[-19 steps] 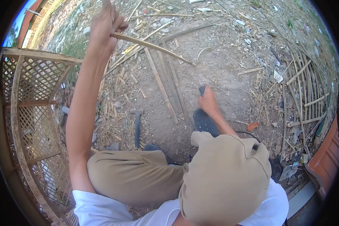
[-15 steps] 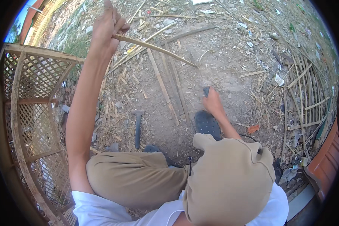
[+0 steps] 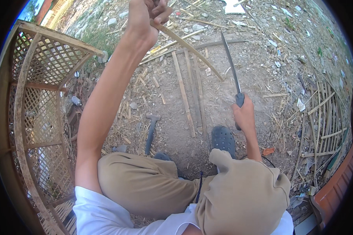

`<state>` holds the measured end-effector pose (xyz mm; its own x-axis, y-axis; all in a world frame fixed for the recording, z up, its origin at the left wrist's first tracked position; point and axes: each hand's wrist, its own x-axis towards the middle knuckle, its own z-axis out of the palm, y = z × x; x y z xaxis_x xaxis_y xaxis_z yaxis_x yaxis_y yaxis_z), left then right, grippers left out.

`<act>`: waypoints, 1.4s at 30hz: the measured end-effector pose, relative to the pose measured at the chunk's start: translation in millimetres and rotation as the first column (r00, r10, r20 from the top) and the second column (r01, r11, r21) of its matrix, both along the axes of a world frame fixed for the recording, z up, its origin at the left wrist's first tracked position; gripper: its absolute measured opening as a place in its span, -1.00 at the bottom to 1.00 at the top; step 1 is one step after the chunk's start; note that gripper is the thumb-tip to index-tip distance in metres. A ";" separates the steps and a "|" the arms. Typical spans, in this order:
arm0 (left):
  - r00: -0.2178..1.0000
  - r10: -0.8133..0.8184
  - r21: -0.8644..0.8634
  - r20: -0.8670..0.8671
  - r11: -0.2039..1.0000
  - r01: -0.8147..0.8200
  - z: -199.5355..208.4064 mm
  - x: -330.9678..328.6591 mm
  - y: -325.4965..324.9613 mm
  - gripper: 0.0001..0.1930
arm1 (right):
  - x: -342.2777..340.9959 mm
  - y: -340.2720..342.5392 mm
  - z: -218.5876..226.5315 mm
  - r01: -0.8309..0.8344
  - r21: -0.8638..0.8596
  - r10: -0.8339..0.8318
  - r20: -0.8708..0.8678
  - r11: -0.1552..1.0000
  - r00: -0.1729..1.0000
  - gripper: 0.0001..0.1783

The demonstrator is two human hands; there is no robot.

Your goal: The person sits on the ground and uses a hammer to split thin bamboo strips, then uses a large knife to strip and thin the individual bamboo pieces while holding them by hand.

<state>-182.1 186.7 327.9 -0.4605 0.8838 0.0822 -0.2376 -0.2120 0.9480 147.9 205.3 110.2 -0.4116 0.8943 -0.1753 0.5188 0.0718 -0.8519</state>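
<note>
My left hand (image 3: 145,19), raised at the top on an outstretched arm, grips one end of a thin bamboo strip (image 3: 185,45). The strip slants down to the right, its far end low over the dirt. In my right hand (image 3: 245,114) is the dark handle of a long knife (image 3: 231,60), closed in my fingers. Its blade points away and up, just right of the strip's free end and apart from it. A hammer (image 3: 150,133) lies on the ground near my left foot.
Several cut strips (image 3: 183,94) lie ahead on the dirt. A wooden lattice frame (image 3: 39,143) stands at the left. On the right are a slatted bamboo panel (image 3: 325,121) and an orange-brown object (image 3: 335,190). Dark perforated clogs (image 3: 223,140) are on my feet.
The blade has swung up from a blurred position to point away, clear of the strip. My left hand and the strip appear farther right and higher, as the whole view has shifted.
</note>
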 end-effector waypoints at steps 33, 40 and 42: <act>0.161 0.363 0.348 -0.918 0.931 -0.111 0.7 15.7 18.8 -0.48 | -113.8 -74.3 138.0 -0.154 0.055 0.163 -0.393 0.986 0.905 -0.71; 0.185 0.424 0.410 -0.887 0.906 -0.106 -2.0 23.1 22.8 -0.47 | -130.7 -79.5 116.5 -0.122 0.136 0.168 -0.408 0.983 0.897 -0.68; 0.168 0.435 0.413 -0.885 0.898 -0.151 -4.2 15.5 26.3 -0.49 | -131.9 -76.8 75.7 -0.062 0.110 0.099 -0.371 0.992 0.923 -0.67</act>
<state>-166.6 212.9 323.7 -0.1305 0.5992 0.7899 0.9157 -0.2325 0.3277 16.0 128.5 185.9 -0.5020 0.8603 0.0895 0.1519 0.1895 -0.9701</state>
